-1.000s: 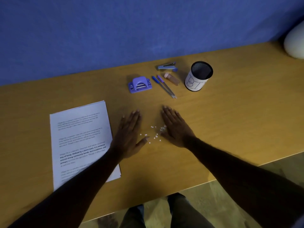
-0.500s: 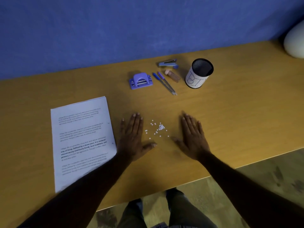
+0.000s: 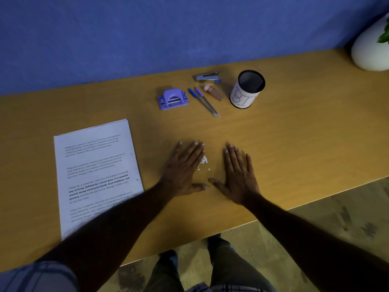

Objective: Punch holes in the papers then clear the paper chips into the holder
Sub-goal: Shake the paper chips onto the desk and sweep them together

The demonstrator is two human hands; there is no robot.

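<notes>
Between the two hands sits a small heap of white paper chips (image 3: 203, 162), touching the inner edge of the left hand (image 3: 185, 168). That hand lies flat, palm down, fingers spread. The right hand (image 3: 239, 175) mirrors it, flat and splayed, thumbs nearly meeting below the chips. Left of the left hand lies the stack of papers (image 3: 94, 171), its forearm crossing the lower corner. Beyond the fingertips: a purple hole punch (image 3: 173, 99), two pens (image 3: 204, 102), and further right the black mesh holder (image 3: 247, 89), upright on the desk (image 3: 294, 133).
</notes>
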